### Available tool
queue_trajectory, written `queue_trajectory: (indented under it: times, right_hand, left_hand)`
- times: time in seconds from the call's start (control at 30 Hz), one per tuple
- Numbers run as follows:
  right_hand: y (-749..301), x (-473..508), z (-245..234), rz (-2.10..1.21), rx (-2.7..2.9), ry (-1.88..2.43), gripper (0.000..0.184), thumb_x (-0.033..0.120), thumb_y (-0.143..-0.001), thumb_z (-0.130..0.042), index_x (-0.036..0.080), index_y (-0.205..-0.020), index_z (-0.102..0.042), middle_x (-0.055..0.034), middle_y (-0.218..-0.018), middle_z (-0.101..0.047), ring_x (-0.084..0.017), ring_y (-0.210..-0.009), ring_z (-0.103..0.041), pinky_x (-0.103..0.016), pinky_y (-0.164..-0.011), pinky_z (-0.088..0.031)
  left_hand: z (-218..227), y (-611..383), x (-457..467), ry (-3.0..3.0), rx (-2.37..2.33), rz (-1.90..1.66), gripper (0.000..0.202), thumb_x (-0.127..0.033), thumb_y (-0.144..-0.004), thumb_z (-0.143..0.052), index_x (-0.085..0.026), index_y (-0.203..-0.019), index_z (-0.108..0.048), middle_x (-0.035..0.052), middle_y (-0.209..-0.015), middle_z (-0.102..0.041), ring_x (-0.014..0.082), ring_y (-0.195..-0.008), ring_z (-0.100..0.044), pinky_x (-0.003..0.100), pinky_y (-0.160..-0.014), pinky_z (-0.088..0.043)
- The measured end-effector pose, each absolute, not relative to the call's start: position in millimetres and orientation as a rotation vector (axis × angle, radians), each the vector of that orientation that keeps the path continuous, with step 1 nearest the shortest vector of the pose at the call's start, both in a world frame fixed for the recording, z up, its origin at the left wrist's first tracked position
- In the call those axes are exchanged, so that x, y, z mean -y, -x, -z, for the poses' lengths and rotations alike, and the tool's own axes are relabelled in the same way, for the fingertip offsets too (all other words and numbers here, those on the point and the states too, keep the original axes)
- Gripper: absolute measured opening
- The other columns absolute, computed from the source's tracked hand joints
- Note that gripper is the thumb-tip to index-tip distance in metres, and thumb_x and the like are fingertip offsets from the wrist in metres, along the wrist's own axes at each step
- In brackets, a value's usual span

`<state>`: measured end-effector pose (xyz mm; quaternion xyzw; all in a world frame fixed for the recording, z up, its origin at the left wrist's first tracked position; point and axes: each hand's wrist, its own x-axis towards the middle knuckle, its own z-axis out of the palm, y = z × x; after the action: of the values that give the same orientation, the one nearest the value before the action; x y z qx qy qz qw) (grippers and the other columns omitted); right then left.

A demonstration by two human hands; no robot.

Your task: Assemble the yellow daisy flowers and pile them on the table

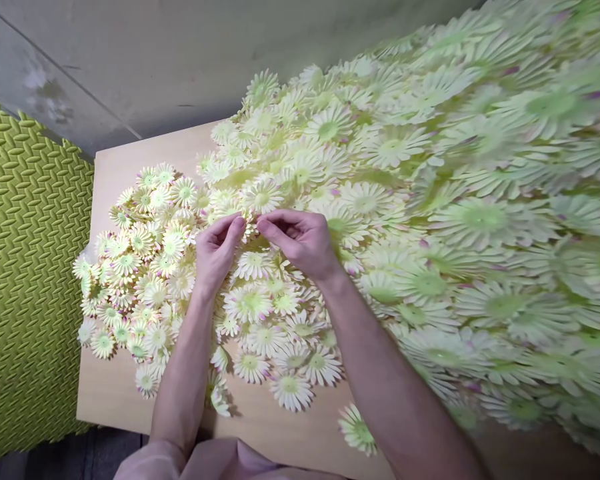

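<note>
A great heap of pale yellow-green fabric daisy flowers [430, 220] covers most of a light wooden board [115, 393]. My left hand [217, 252] and my right hand [300, 240] meet over the middle of the heap. Both are curled in a pinch, fingertips nearly touching, on one small daisy [253, 215] held between them. A flatter spread of smaller daisies [140, 267] lies to the left of my left wrist. More loose daisies [290, 390] lie between my forearms near the board's front edge.
A green foam mat with a leaf pattern [25, 280] lies left of the board. Bare grey concrete floor [155, 60] is beyond it. The heap rises highest on the right, blurred and close to the camera. A pink sleeve or garment [220, 463] shows at the bottom.
</note>
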<state>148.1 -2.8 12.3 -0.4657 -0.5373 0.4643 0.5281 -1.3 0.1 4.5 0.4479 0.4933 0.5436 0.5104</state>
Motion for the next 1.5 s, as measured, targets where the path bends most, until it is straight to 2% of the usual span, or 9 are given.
queue_trajectory:
  times: [0.27, 0.5, 0.6, 0.77, 0.93, 1.07, 1.13, 1.37, 1.5]
  right_hand:
    - [-149, 2, -13, -1.096, 1.316, 1.146, 0.018, 0.035, -0.080, -0.072, 0.018, -0.079, -0.075, 0.0024, -0.054, -0.057, -0.007, -0.043, -0.041, -0.022, -0.039, -0.032]
    - [-150, 3, -11, -1.089, 1.352, 1.089, 0.013, 0.030, -0.079, -0.072, 0.018, -0.083, -0.077, -0.0015, -0.068, -0.070, -0.011, -0.054, -0.057, -0.023, -0.046, -0.044]
    - [-150, 3, -9, -1.089, 1.362, 1.066, 0.012, 0.028, -0.078, -0.073, 0.019, -0.085, -0.077, -0.0033, -0.080, -0.075, -0.014, -0.065, -0.065, -0.025, -0.055, -0.052]
    - [-149, 3, -7, -1.081, 1.362, 1.071, 0.012, 0.027, -0.079, -0.072, 0.018, -0.086, -0.076, -0.0036, -0.082, -0.075, -0.015, -0.069, -0.067, -0.026, -0.061, -0.055]
    - [-149, 2, -7, -1.094, 1.387, 1.090, 0.014, 0.031, -0.082, -0.070, 0.018, -0.086, -0.072, -0.0030, -0.079, -0.072, -0.013, -0.066, -0.063, -0.024, -0.057, -0.051]
    - [-150, 2, -8, -1.150, 1.400, 1.109, 0.021, 0.039, -0.086, -0.065, 0.018, -0.086, -0.067, 0.0010, -0.065, -0.058, -0.008, -0.049, -0.046, -0.022, -0.042, -0.036]
    - [-150, 1, -7, -1.171, 1.391, 1.112, 0.024, 0.043, -0.089, -0.061, 0.019, -0.087, -0.063, 0.0030, -0.061, -0.049, -0.007, -0.047, -0.039, -0.022, -0.040, -0.031]
    - [-150, -6, 3, -1.087, 1.158, 1.101, 0.030, 0.054, -0.089, -0.055, 0.024, -0.091, -0.055, 0.0024, -0.066, -0.048, -0.010, -0.054, -0.048, -0.022, -0.047, -0.043]
    - [-155, -12, 8, -1.001, 1.011, 1.057, 0.029, 0.055, -0.091, -0.051, 0.027, -0.087, -0.053, 0.0017, -0.066, -0.047, -0.009, -0.047, -0.044, -0.023, -0.039, -0.036]
  left_hand:
    - [-2, 3, 0, -1.092, -1.182, -1.309, 0.029, -0.045, -0.076, -0.072, -0.020, -0.090, -0.077, 0.0021, -0.078, -0.073, 0.0099, -0.069, -0.063, 0.023, -0.069, -0.051]
    - [-6, 2, 1, -1.038, -1.180, -1.318, 0.028, -0.045, -0.076, -0.071, -0.018, -0.083, -0.076, -0.0009, -0.067, -0.064, 0.0042, -0.055, -0.048, 0.018, -0.054, -0.042]
    - [-6, 2, 0, -1.015, -1.174, -1.321, 0.029, -0.046, -0.075, -0.072, -0.018, -0.080, -0.076, -0.0011, -0.066, -0.062, 0.0043, -0.054, -0.047, 0.018, -0.052, -0.041]
    - [-5, 2, 0, -1.005, -1.173, -1.316, 0.030, -0.047, -0.075, -0.072, -0.018, -0.082, -0.075, -0.0017, -0.065, -0.061, 0.0044, -0.054, -0.046, 0.018, -0.051, -0.041]
    - [-4, 3, 1, -1.016, -1.191, -1.308, 0.030, -0.047, -0.075, -0.072, -0.019, -0.085, -0.076, -0.0013, -0.069, -0.063, 0.0043, -0.055, -0.049, 0.018, -0.052, -0.043]
    - [-2, 2, 0, -1.021, -1.189, -1.314, 0.031, -0.047, -0.074, -0.073, -0.019, -0.088, -0.077, -0.0001, -0.071, -0.067, 0.0053, -0.058, -0.053, 0.019, -0.056, -0.046]
    - [-2, 2, -1, -1.020, -1.178, -1.324, 0.030, -0.045, -0.073, -0.075, -0.019, -0.088, -0.077, 0.0007, -0.073, -0.069, 0.0062, -0.060, -0.057, 0.020, -0.059, -0.048]
    - [0, 1, -1, -0.998, -1.150, -1.340, 0.025, -0.040, -0.072, -0.077, -0.020, -0.086, -0.077, 0.0007, -0.073, -0.070, 0.0057, -0.062, -0.059, 0.020, -0.062, -0.050]
    - [-4, 1, 0, -0.982, -1.171, -1.330, 0.025, -0.042, -0.073, -0.075, -0.019, -0.083, -0.077, -0.0011, -0.065, -0.064, 0.0043, -0.056, -0.052, 0.018, -0.054, -0.045]
